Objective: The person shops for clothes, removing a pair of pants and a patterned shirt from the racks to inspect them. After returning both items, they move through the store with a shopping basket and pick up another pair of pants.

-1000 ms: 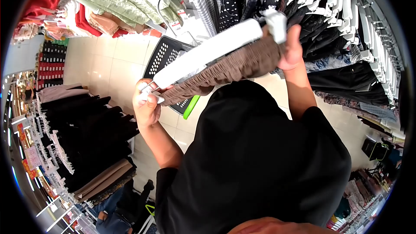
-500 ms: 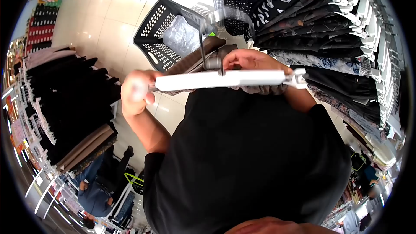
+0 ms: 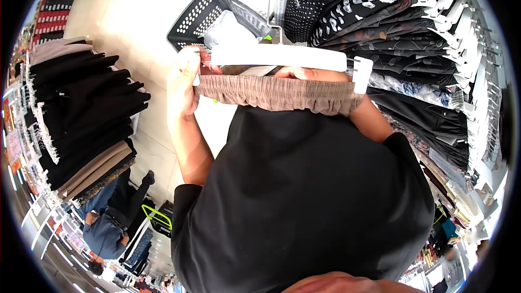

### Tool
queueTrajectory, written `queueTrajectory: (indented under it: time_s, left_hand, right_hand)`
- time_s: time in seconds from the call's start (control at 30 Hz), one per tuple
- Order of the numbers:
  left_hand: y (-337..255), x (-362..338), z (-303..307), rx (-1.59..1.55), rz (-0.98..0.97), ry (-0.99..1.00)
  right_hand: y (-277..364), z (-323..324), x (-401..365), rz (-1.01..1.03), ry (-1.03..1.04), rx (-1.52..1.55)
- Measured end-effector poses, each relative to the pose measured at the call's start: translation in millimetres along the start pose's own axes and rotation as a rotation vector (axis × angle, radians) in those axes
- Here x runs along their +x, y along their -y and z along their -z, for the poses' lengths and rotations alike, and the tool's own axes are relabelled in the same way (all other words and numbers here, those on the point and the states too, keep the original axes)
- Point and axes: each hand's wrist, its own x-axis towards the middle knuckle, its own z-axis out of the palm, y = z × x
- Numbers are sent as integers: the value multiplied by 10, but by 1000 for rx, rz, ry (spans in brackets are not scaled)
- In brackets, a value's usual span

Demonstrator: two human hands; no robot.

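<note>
Many garments (image 3: 89, 95) flanking tiled floor (image 3: 156, 149), left fingers (image 3: 189, 59) pinching white hanger (image 3: 279, 57), right fingers (image 3: 291, 71) partly hidden, hold unclear

Garment (image 3: 277, 95) on hanger (image 3: 279, 57); basket (image 3: 188, 21) beyond, plastic (image 3: 228, 30) inside; clothes row (image 3: 81, 103) at left, another row (image 3: 374, 32) at right.

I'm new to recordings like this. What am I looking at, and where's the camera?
No robot here: this is a person working bare-handed, filmed by one camera worn on the head, looking down past a black top. The left hand grips one end of a white hanger, with a brown, gathered garment alongside. The right hand is partly hidden behind the garment, so its grip is unclear. Beyond stands a dark basket; clothes hang on both sides.
</note>
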Motion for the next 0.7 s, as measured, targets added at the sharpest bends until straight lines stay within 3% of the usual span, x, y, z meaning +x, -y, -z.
queueTrajectory:
  time_s: [0.23,0.3,0.47,0.6,0.7]
  left_hand:
    - [-6,21,-11,14,-18,14]
    - [-8,14,-43,26,-41,-4]
    - [-17,26,8,-15,-17,73]
    - [9,19,56,-52,-17,122]
    - [41,-3,63,-29,-98,113]
  right_hand:
    - [-68,118,94,19,127,-220]
    - [-67,111,96,110,225,-205]
    - [-9,88,139,-82,265,-139]
    - [115,44,140,-13,373,-324]
    - [40,96,150,-58,358,-289]
